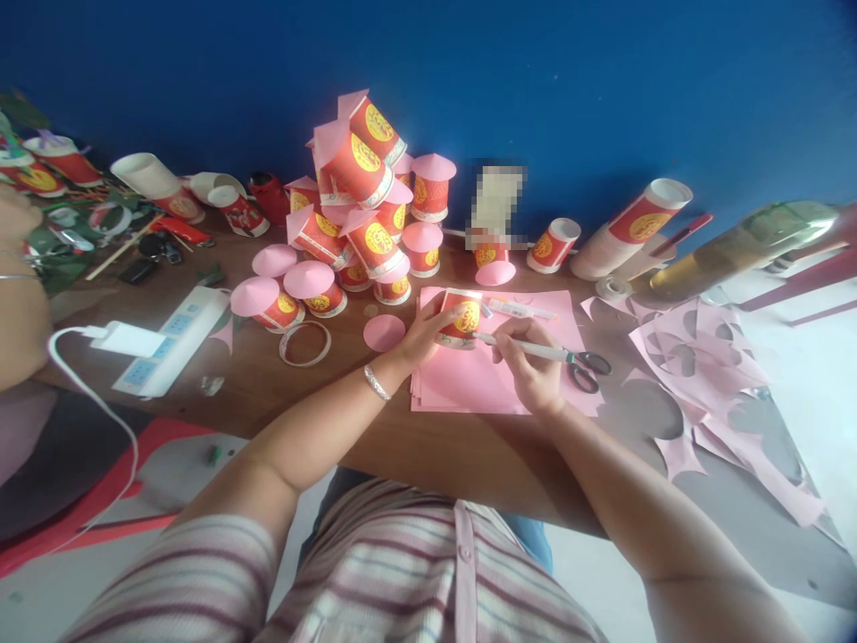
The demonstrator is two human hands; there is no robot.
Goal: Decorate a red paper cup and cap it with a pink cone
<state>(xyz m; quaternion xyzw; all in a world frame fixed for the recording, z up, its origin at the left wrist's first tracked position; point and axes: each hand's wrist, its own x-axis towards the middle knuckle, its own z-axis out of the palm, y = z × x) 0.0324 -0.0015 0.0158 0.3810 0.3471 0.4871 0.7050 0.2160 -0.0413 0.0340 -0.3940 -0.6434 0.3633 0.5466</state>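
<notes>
My left hand (423, 334) is closed around the side of a red paper cup (453, 314) with a yellow emblem, held over pink paper sheets (461, 382). In my right hand (534, 368) is a slim white pen (545, 351), its tip at the cup's lower right side. Dark-handled scissors (584, 384) lie just right of that hand. Behind it, a white and orange marker (522, 309) rests on the paper, with a small cap-like piece (486, 310) close by. A pink paper disc (384, 333) lies left of the sheets.
Red cups with pink cone tops (375, 241) are piled at the back. Stacked cups (629, 228) lean at right, near pink paper scraps (700, 357) and a tape roll (613, 287). A power strip (175, 344) lies left. Part of another person (23, 304) shows at the left edge.
</notes>
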